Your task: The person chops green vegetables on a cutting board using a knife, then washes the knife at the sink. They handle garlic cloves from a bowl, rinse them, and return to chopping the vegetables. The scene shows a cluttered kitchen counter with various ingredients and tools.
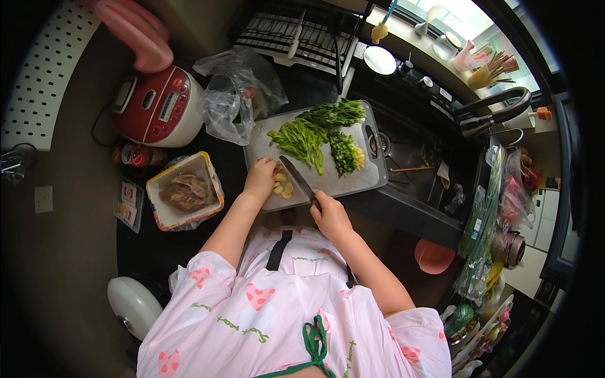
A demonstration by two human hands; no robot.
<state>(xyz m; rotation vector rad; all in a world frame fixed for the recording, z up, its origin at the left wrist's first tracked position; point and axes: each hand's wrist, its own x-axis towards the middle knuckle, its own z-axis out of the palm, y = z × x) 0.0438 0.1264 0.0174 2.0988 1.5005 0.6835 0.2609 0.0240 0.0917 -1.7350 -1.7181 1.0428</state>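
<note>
My right hand [331, 215] grips the handle of a kitchen knife [297, 177], its dark blade lying diagonally over the near left part of a cutting board [371, 177]. Left of the blade, the curled fingers of my left hand [261, 178] rest at the board's edge beside several peeled garlic cloves [282, 186]; whether they pinch a clove is hidden. Farther up the board lie sliced green peppers [302, 141] and a bunch of leafy herbs [338, 113]. Chopped scallions [341, 153] touch a small heap of minced yellow pieces [358, 158].
On the left stand a red and white rice cooker [160, 108] and a tub [153, 201] holding brown meat [186, 193]. Behind the board are a clear plastic bag [236, 90] and a dish rack [264, 33]. A dark sink [416, 189] with a faucet [496, 113] adjoins the board's right.
</note>
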